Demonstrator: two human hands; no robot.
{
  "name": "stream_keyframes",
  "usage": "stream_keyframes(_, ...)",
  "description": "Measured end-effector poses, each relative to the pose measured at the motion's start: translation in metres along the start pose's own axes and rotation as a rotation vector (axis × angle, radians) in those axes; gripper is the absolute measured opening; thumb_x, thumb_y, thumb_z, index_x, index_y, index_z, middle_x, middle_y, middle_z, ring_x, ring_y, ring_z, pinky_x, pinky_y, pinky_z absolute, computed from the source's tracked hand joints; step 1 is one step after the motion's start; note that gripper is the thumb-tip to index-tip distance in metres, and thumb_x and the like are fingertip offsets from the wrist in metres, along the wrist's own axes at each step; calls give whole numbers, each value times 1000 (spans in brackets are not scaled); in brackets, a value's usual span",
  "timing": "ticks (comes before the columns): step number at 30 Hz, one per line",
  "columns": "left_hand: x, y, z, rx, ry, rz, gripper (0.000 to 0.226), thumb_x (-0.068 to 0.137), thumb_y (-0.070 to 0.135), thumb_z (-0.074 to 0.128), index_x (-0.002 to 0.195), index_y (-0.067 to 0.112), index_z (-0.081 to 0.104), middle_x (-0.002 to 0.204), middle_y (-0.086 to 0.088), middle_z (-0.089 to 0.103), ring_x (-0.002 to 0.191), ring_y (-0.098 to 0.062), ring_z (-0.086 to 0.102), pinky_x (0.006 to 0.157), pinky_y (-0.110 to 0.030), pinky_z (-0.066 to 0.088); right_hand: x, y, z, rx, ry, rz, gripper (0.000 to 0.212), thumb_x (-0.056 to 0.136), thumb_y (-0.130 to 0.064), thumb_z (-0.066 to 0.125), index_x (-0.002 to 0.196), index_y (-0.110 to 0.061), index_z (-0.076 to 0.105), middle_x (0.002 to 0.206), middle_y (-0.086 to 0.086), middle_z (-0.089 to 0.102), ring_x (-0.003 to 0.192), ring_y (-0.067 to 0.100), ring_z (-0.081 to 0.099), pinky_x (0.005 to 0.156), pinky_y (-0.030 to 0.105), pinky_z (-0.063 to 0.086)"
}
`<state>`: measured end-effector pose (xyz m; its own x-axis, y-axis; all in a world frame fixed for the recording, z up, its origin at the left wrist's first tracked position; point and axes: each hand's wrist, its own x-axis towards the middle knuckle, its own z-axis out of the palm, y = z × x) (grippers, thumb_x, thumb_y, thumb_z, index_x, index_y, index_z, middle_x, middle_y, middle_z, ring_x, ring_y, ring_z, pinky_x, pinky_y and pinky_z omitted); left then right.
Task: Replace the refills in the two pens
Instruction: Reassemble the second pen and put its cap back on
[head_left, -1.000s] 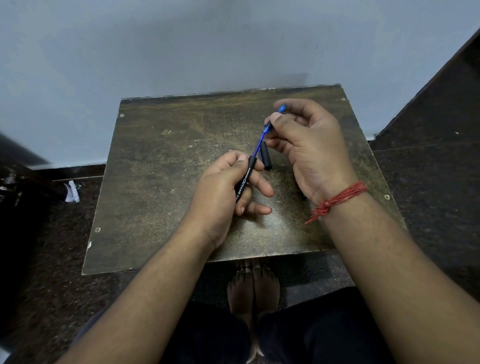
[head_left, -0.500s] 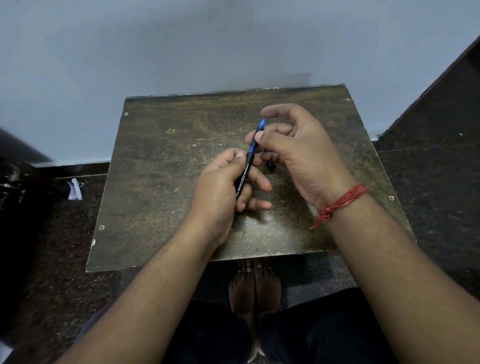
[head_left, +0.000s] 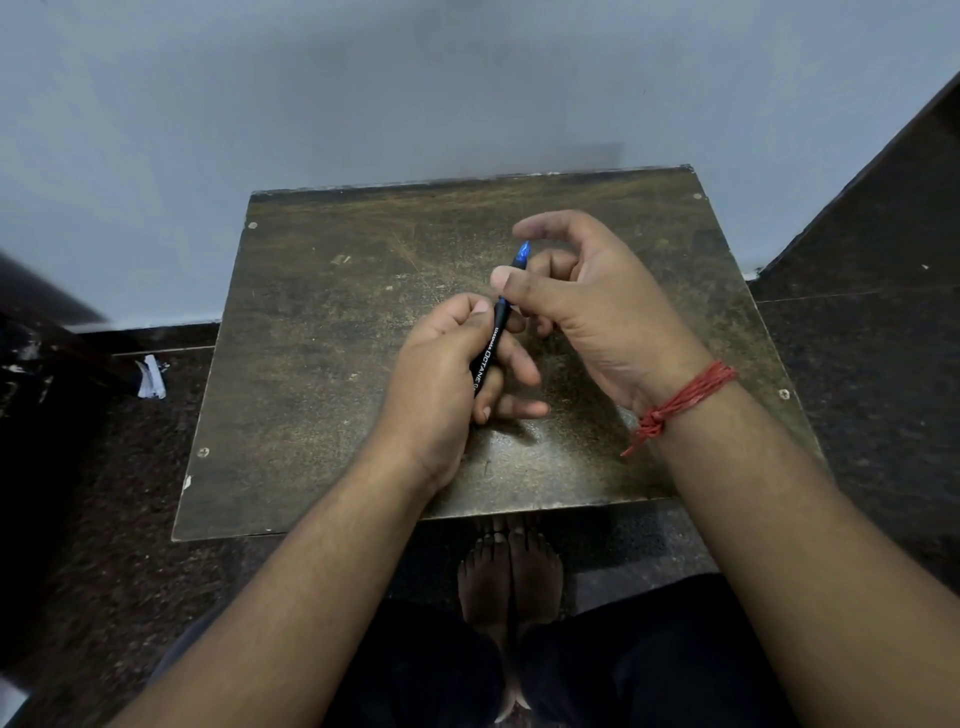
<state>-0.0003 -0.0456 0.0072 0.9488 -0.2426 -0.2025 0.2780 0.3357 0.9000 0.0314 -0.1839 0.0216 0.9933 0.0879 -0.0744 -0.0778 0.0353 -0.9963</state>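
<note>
Up close, black pen (head_left: 491, 343) gripped by left hand (head_left: 447, 374), blue tip pinched by right hand (head_left: 587, 301).

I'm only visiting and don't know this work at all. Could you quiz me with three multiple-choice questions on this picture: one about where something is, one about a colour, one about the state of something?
1. Where is the black pen barrel with white lettering?
A. Lying on the table
B. Held in the left hand above the table
C. On the floor

2. What colour is the thread tied round the right wrist?
A. Red
B. Green
C. White

3. What is the right hand doing?
A. Resting flat on the table
B. Hanging idle at the side
C. Pinching the blue refill end at the barrel's top

Answers:
1 B: the left hand curls round the barrel above the worn brown wooden table.
2 A: the red thread band circles that wrist.
3 C: the right hand has its thumb and a finger closed on the blue refill end.
</note>
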Motion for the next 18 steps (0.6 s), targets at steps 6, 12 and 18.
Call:
stream_keyframes(6, 1, 2, -2, -50, -9, -5, 26, 106, 18, 37, 96, 6, 57, 60, -9, 63, 33, -7, 32, 48, -33, 56, 0, -1, -13, 64, 68, 3, 38, 88, -25, 73, 119, -15, 53, 104, 14, 73, 93, 23, 69, 73, 35, 53)
stream_keyframes(12, 0, 2, 0, -58, -32, -13, 25, 105, 18, 38, 94, 7, 57, 60, -10, 63, 33, -7, 32, 47, -32, 56, 0, -1, -9, 308, -52, 27, 35, 94, 2, 60, 127, -2, 49, 106, 20, 75, 98, 33, 70, 84, 36, 58)
stream_keyframes(18, -1, 2, 2, -50, -21, -23, 25, 106, 19, 37, 96, 5, 55, 59, -10, 62, 32, -7, 31, 47, -33, 57, 0, -2, -4, 242, -41, 28, 36, 90, -1, 67, 123, -5, 55, 82, 13, 68, 74, 25, 66, 69, 29, 54)
